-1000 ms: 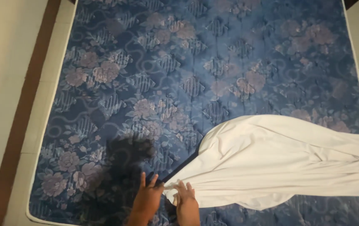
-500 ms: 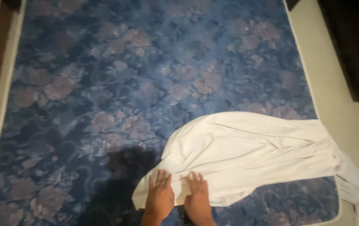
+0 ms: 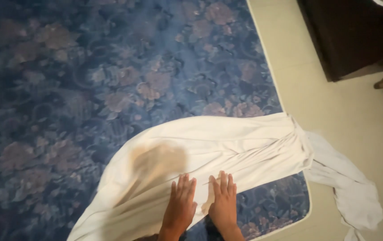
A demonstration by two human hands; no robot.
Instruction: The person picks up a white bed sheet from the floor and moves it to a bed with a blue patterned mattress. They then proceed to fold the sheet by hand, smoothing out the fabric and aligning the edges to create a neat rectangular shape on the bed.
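White sheet (image 3: 227, 147) spread across near part of blue floral mattress (image 3: 111, 80), far end trailing over mattress edge onto pale floor (image 3: 334, 107). Left hand (image 3: 180, 209) and right hand (image 3: 222, 203) lie flat on sheet's near edge, side by side, fingers straight, palms down; nothing grasped. Sheet bulk extends ahead and right of hands. Dark furniture (image 3: 352, 31) beyond floor.

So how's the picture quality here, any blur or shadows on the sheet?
Head view: dim, warm indoor light; the blue floral mattress looks soft and smeared, likely motion blur. A brownish shadow falls on the white sheet just above the left hand. The right hand and the sheet folds are sharper. No glare.
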